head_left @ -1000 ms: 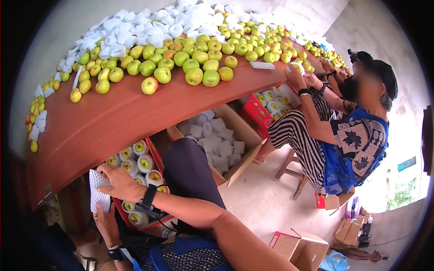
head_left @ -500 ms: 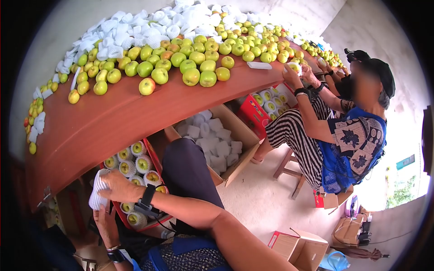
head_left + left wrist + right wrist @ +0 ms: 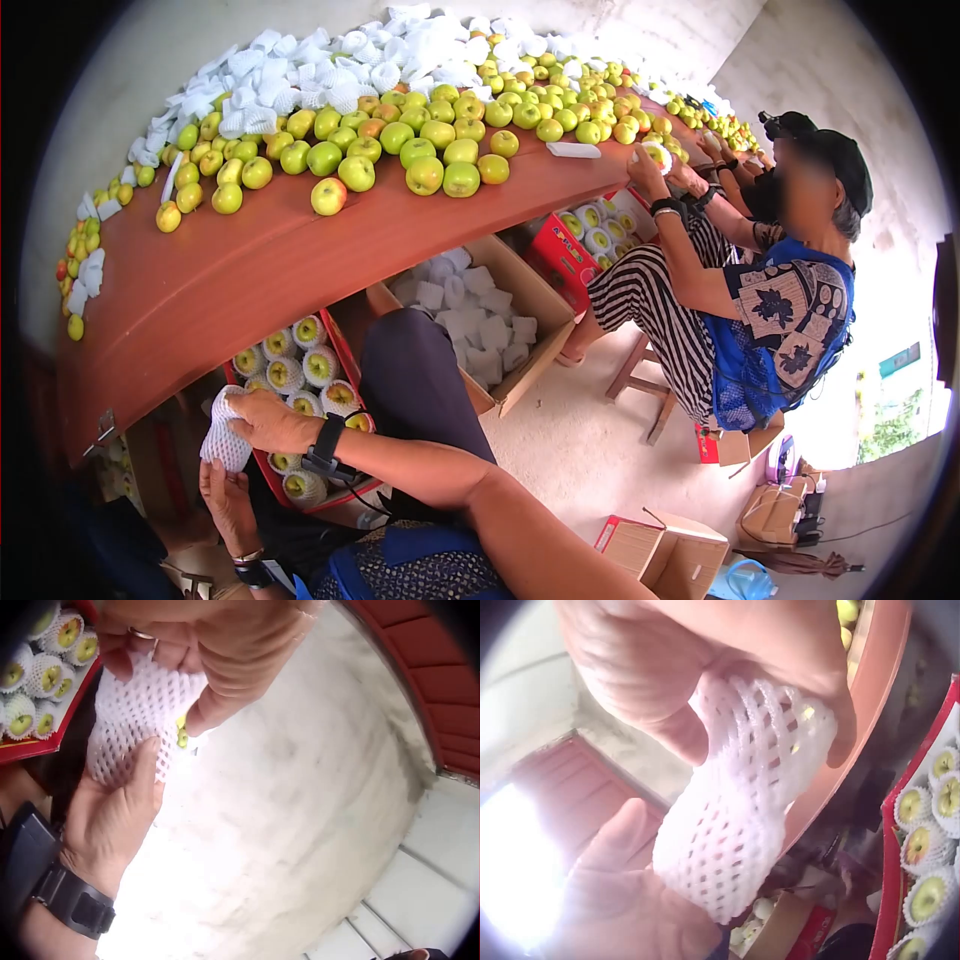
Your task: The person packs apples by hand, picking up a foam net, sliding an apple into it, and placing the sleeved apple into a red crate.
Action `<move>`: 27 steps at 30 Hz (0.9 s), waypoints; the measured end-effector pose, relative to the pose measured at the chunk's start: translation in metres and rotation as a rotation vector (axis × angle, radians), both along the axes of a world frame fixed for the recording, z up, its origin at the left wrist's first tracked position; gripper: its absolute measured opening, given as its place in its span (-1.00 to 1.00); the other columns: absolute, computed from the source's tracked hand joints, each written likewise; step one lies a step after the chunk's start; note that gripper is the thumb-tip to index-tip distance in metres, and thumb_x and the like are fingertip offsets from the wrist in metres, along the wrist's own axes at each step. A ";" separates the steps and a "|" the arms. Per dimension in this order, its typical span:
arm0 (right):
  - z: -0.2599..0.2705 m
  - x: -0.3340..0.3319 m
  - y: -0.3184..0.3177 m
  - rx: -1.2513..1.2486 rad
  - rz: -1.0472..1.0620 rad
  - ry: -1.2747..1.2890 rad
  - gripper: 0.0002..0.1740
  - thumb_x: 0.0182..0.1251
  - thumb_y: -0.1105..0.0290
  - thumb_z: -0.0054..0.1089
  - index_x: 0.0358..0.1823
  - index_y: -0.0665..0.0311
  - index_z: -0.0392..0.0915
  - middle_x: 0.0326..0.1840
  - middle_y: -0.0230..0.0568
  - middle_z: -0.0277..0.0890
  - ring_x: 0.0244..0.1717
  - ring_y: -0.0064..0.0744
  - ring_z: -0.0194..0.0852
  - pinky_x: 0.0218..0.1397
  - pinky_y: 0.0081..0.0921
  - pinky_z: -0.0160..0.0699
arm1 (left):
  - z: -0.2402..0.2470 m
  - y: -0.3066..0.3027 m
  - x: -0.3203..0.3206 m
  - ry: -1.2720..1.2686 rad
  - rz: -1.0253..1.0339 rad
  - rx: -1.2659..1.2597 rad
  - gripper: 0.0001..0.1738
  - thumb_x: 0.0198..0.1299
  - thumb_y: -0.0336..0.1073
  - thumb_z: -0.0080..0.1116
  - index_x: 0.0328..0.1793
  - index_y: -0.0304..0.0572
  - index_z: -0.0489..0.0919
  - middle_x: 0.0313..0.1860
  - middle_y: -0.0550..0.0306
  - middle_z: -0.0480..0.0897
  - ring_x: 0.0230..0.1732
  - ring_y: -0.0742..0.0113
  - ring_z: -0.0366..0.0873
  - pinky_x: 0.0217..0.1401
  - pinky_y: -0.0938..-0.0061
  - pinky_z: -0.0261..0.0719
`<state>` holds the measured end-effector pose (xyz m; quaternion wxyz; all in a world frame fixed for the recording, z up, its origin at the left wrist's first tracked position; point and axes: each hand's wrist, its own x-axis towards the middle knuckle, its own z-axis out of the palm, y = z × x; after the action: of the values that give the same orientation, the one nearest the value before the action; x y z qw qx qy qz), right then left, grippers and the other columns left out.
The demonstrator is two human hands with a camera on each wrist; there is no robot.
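A white foam fruit net (image 3: 226,440) is between my two hands, beside a red-edged box of netted apples (image 3: 318,365). My right hand (image 3: 272,420) grips the net's upper end. My left hand (image 3: 230,508) holds its lower end from below, with the fingers round it. In the left wrist view, a patch of yellow-green apple (image 3: 182,735) shows at the net's edge, near my left thumb. In the right wrist view, the net (image 3: 724,847) bulges in its lower part and narrows at the middle.
Loose apples (image 3: 400,135) and a heap of foam nets (image 3: 330,65) cover the back of the red-brown table (image 3: 200,290). A carton of white foam pieces (image 3: 545,350) stands past my knee. Another person (image 3: 790,300) sits at the right, by a red apple box (image 3: 560,255).
The foam net has gone from a straight, flat shape to a bulging, tilted one. My right hand has shifted slightly along it, while my left stays at its lower end.
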<state>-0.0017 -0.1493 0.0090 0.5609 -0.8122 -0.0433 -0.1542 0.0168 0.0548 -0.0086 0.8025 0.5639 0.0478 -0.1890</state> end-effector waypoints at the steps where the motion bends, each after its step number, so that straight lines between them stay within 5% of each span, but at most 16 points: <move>1: 0.003 -0.002 -0.001 0.044 0.026 0.049 -0.74 0.12 0.37 0.10 -0.29 0.46 0.41 -0.37 0.20 0.48 -0.27 0.21 0.47 -0.18 -0.07 0.42 | 0.002 0.000 -0.001 0.022 -0.042 -0.014 -0.60 0.15 -0.21 0.22 0.08 -0.05 0.37 -0.06 0.22 0.49 -0.09 0.43 0.42 -0.16 0.51 0.40; 6: 0.004 -0.002 -0.001 0.229 0.103 0.051 -0.68 0.12 0.30 0.10 -0.28 0.48 0.45 -0.34 0.21 0.48 -0.22 0.14 0.49 -0.15 -0.15 0.45 | 0.016 -0.012 -0.007 0.067 -0.203 -0.081 -0.56 0.13 -0.25 0.23 0.10 -0.04 0.34 0.03 0.20 0.47 0.05 0.34 0.43 -0.02 0.42 0.45; 9: 0.008 -0.001 -0.007 0.252 0.234 0.148 -0.66 0.16 0.27 0.09 -0.27 0.48 0.47 -0.33 0.19 0.48 -0.24 0.00 0.50 -0.15 -0.21 0.45 | 0.005 -0.011 -0.006 -0.037 -0.105 -0.085 -0.60 0.17 -0.27 0.18 0.11 -0.09 0.36 0.07 0.18 0.47 0.12 0.30 0.41 0.03 0.37 0.47; 12: 0.001 -0.004 -0.007 0.186 0.192 0.120 -0.64 0.23 0.22 0.06 -0.28 0.48 0.48 -0.34 0.13 0.49 -0.30 -0.15 0.47 -0.17 -0.26 0.43 | 0.012 -0.013 -0.008 -0.119 -0.164 -0.016 -0.60 0.18 -0.35 0.14 0.14 -0.22 0.40 0.00 0.08 0.56 -0.02 0.29 0.56 -0.07 0.39 0.63; 15: -0.001 -0.007 -0.008 0.204 0.338 0.124 -0.60 0.26 0.16 0.02 -0.21 0.45 0.50 -0.26 0.07 0.53 -0.21 -0.22 0.49 -0.11 -0.29 0.44 | 0.016 -0.025 -0.016 -0.042 -0.244 -0.047 -0.56 0.14 -0.35 0.18 0.17 -0.20 0.43 0.04 0.08 0.56 0.00 0.28 0.56 0.01 0.32 0.58; 19: 0.004 -0.008 -0.009 0.186 0.350 0.192 -0.63 0.27 0.21 0.07 -0.13 0.43 0.51 -0.20 -0.04 0.57 -0.17 -0.35 0.53 -0.09 -0.41 0.47 | 0.014 -0.024 -0.017 0.176 -0.291 -0.189 -0.61 0.20 -0.26 0.17 0.15 -0.09 0.44 -0.08 0.26 0.60 -0.15 0.46 0.57 -0.40 0.61 0.49; 21: -0.011 -0.001 -0.006 0.288 0.263 0.271 -0.63 0.18 0.19 0.11 -0.26 0.44 0.52 -0.37 0.05 0.54 -0.31 -0.18 0.54 -0.24 -0.30 0.44 | 0.016 -0.018 -0.017 0.170 -0.411 -0.102 -0.60 0.23 -0.20 0.13 0.17 -0.09 0.41 -0.02 0.25 0.58 -0.06 0.40 0.56 -0.33 0.55 0.55; 22: -0.009 -0.002 -0.006 0.368 0.251 0.267 -0.68 0.20 0.23 0.14 -0.31 0.42 0.53 -0.49 -0.06 0.53 -0.41 -0.31 0.52 -0.32 -0.38 0.43 | 0.015 -0.018 -0.013 0.204 -0.452 -0.179 -0.55 0.25 -0.15 0.11 0.22 -0.10 0.39 0.00 0.23 0.57 -0.02 0.37 0.55 -0.27 0.48 0.59; 25: -0.007 0.000 -0.010 0.386 0.228 0.335 -0.75 0.32 0.28 0.10 -0.27 0.35 0.54 -0.41 -0.36 0.55 -0.39 -0.63 0.49 -0.29 -0.59 0.46 | 0.020 -0.023 -0.015 0.150 -0.330 -0.169 -0.51 0.26 -0.12 0.09 0.25 -0.11 0.36 0.05 0.19 0.56 0.03 0.32 0.54 -0.16 0.38 0.61; 27: 0.000 0.002 -0.024 0.419 0.133 0.325 -0.82 0.31 0.33 0.13 -0.22 0.31 0.53 -0.37 -0.42 0.52 -0.31 -0.66 0.45 -0.25 -0.64 0.45 | 0.020 -0.022 -0.012 0.137 -0.277 -0.251 -0.49 0.26 -0.11 0.08 0.28 -0.14 0.34 0.13 0.14 0.52 0.10 0.25 0.51 -0.03 0.27 0.60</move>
<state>0.0004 -0.1737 0.0086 0.7253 -0.6878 0.0267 0.0097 0.0043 0.0329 0.0110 0.8276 0.4466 0.0004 -0.3400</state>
